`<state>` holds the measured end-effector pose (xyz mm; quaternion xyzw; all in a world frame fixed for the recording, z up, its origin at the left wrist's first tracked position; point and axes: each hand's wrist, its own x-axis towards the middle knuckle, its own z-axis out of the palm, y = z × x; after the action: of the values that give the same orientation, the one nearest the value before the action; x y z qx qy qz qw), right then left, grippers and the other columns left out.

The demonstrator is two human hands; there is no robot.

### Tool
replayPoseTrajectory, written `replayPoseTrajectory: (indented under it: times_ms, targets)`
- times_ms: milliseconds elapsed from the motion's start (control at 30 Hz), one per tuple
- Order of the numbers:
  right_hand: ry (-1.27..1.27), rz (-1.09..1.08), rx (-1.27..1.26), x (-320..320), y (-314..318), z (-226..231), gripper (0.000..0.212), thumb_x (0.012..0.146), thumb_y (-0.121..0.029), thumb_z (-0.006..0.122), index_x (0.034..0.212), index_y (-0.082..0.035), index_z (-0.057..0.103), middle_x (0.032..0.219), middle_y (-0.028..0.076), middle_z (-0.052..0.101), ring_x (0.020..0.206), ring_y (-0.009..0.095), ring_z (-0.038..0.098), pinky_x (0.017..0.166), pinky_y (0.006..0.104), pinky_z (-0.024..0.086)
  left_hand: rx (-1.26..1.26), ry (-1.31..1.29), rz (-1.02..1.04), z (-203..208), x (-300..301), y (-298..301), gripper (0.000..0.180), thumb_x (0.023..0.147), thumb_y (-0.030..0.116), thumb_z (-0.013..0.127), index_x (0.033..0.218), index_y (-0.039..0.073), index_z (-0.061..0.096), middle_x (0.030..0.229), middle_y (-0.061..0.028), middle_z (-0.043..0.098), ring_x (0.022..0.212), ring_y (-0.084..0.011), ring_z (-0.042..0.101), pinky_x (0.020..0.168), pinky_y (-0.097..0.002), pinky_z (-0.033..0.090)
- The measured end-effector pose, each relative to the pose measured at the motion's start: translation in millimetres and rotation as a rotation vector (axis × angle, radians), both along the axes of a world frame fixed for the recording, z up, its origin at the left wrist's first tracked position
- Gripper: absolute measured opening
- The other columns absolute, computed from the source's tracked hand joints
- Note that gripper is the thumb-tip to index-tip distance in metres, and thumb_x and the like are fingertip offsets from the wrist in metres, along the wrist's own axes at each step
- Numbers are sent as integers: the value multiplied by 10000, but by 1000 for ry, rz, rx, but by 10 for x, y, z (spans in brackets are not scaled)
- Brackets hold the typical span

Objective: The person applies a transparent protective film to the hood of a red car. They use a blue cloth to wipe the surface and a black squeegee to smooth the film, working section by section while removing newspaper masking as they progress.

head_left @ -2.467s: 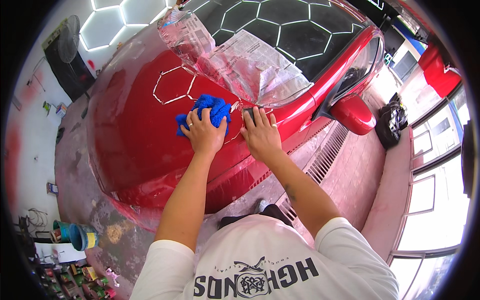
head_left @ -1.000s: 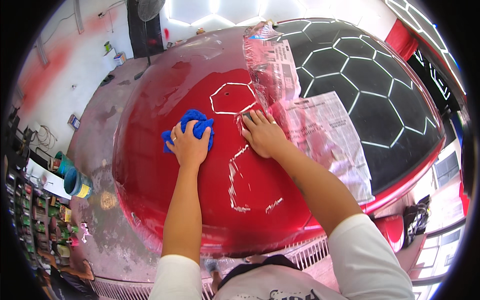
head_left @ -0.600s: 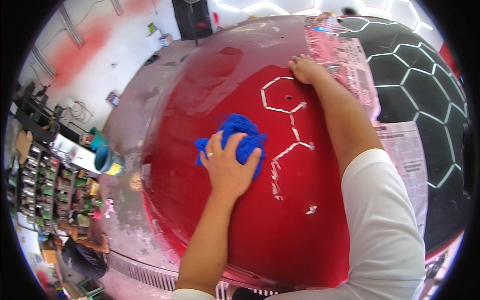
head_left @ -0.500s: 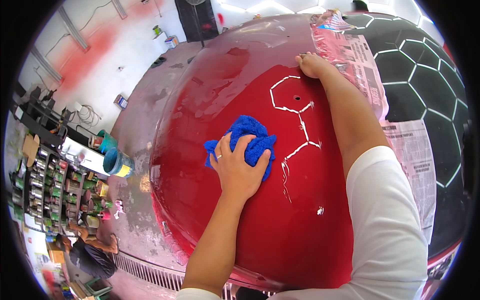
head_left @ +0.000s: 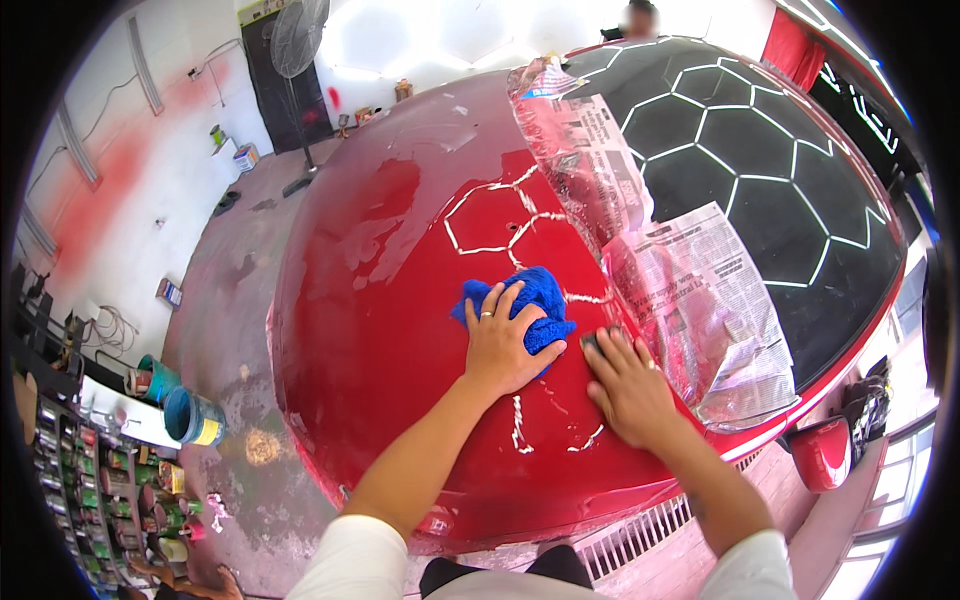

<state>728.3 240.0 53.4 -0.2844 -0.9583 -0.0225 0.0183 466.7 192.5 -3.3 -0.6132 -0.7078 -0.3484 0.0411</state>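
My left hand (head_left: pixel 500 345) presses a crumpled blue cloth (head_left: pixel 540 300) onto the glossy red car hood (head_left: pixel 400 400), fingers curled over it. To its right, my right hand (head_left: pixel 632 388) rests on the hood near the paper-covered edge, palm down. A small dark pad (head_left: pixel 592 343) shows under its fingertips; the rest of it is covered by the hand. Wet, shiny red around the hands reflects broken white light lines, while the far and left parts of the hood look duller.
Newspaper (head_left: pixel 715 290) and clear plastic cover the edge beside the dark windshield (head_left: pixel 770 190). A red side mirror (head_left: pixel 822 455) sticks out at the right. Buckets (head_left: pixel 193 415) and a rack of paint cans (head_left: pixel 110 490) stand left. Another person (head_left: pixel 638 20) is beyond the car.
My right hand has come from the far part of the hood back toward me, beside the left. The left hand with the cloth stays on the hood. My view has shifted right.
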Motion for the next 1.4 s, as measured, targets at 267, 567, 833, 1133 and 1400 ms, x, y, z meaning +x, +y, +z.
replayPoseTrajectory:
  times_ms: [267, 567, 833, 1133, 1400]
  targets:
    - [-80, -74, -40, 72, -239, 104, 627, 1163, -464, 489, 1723, -182, 459, 1800, 173, 394, 1685, 336, 335, 1363, 624, 208, 11, 4, 16, -48, -1157, 2269, 575, 966, 606, 761, 1287, 129, 751, 1532, -193, 640, 1486, -406, 536, 1250, -688, 318]
    - [-73, -77, -99, 86, -222, 67, 631, 1148, -462, 531, 1714, -188, 485, 1796, 152, 411, 1679, 321, 354, 1361, 626, 204, -82, 47, 172, 87, -1819, 3171, 600, 1018, 624, 690, 1364, 135, 712, 1506, -196, 641, 1435, -427, 581, 1212, -636, 390]
    - [-88, -114, -24, 68, -280, 111, 674, 1146, -446, 517, 1739, -141, 422, 1814, 151, 375, 1692, 319, 326, 1383, 573, 179, 95, -27, -250, -68, -462, 428, 398, 946, 445, 837, 1137, 119, 713, 1440, -213, 631, 1438, -433, 552, 1287, -703, 273]
    - [-78, -198, -72, 92, -685, 73, 645, 1168, -381, 497, 1732, -82, 401, 1810, 193, 360, 1698, 386, 289, 1385, 598, 151, -5, -225, 414, -169, -851, -317, 481, 914, 517, 858, 1217, 161, 741, 1539, -175, 600, 1527, -401, 477, 1287, -754, 238]
    - [-175, -103, -74, 35, -804, 100, 664, 1169, -390, 487, 1746, -83, 372, 1817, 210, 332, 1706, 402, 258, 1373, 620, 171, 2, -224, 506, -265, -1107, -122, 500, 963, 531, 815, 1278, 151, 735, 1554, -186, 583, 1550, -419, 457, 1230, -834, 267]
